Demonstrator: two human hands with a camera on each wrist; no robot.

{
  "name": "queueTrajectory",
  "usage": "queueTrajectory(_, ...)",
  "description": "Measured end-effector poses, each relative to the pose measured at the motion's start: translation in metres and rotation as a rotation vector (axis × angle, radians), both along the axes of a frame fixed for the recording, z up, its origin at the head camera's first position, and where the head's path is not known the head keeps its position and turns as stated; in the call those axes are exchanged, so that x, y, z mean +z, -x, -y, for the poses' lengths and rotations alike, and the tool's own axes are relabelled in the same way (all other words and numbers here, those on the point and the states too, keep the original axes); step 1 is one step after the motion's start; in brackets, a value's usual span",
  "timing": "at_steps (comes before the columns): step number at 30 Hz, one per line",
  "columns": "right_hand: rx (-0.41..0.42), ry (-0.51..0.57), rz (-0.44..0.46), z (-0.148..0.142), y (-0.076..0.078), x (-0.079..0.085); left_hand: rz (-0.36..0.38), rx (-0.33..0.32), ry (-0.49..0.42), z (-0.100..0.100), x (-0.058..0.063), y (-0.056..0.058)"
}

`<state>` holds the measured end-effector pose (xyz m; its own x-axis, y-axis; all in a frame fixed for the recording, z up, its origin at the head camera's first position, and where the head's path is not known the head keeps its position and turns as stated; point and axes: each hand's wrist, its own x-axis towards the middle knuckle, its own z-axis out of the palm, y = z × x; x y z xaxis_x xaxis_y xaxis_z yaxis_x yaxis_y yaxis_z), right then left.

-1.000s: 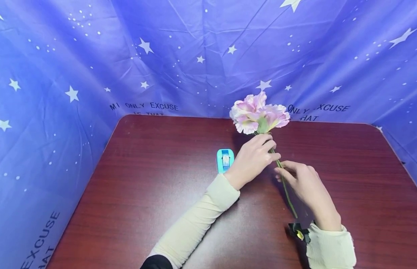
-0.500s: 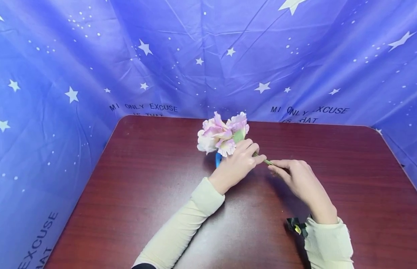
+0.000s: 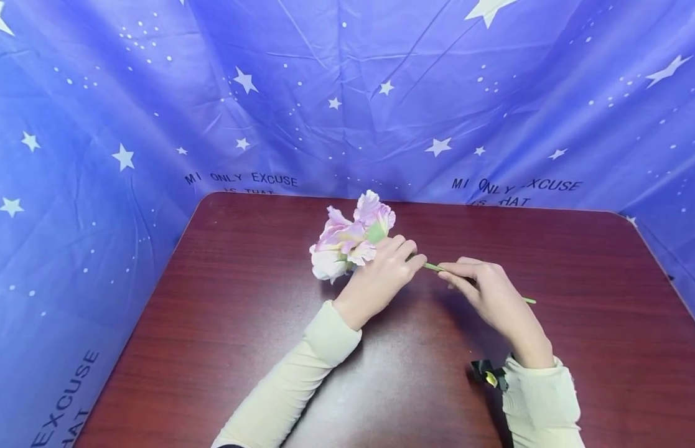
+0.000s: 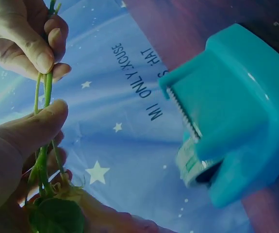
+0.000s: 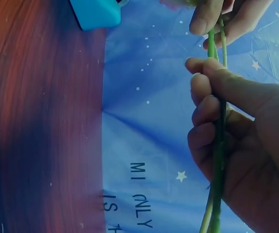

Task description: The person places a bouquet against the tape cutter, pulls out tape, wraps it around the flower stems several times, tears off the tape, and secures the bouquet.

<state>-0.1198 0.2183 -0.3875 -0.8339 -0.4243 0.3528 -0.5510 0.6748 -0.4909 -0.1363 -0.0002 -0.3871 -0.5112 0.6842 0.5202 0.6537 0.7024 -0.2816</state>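
A bunch of artificial flowers [image 3: 344,239] with pink and white petals is held tilted above the table, blossoms to the left. My left hand [image 3: 381,277] grips it right under the blossoms. Farther down, my right hand [image 3: 493,292] pinches the green stems [image 5: 217,170], whose cut ends stick out beyond it. Several stems run side by side between the two hands in the left wrist view. A turquoise tape dispenser [image 4: 255,92] with a toothed cutter and a roll of tape [image 4: 191,162] is near the left hand; in the head view, the flowers and left hand hide it.
A dark reddish wooden table [image 3: 241,298] lies under the hands. Behind it and at the sides hangs a blue cloth [image 3: 302,124] printed with stars and letters. A small black and yellow object [image 3: 489,374] is beside the right sleeve cuff.
The bunch has swung left and lower, from nearly upright to slanting sideways, covering the tape dispenser in the head view. Both hands have shifted left and keep hold of the stems.
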Motion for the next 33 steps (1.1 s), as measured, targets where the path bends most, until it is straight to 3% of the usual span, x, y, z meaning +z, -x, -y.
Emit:
queueTrajectory(7, 0.07, 0.022, -0.027, 0.009, 0.002, -0.003, 0.011, 0.03, 0.042, 0.016, 0.001, -0.012)
queueTrajectory(14, 0.089, 0.017, -0.028, 0.014, 0.0, -0.006, -0.007, 0.037, 0.062, 0.031, -0.003, -0.016)
queueTrajectory(24, 0.097, 0.031, 0.018, 0.024, -0.003, -0.006, -0.004, 0.049, -0.066, 0.049, -0.004, -0.019)
queueTrajectory(33, 0.138, 0.04, 0.056, 0.029, -0.005, -0.007, 0.05, -0.005, -0.077, 0.061, -0.005, -0.023)
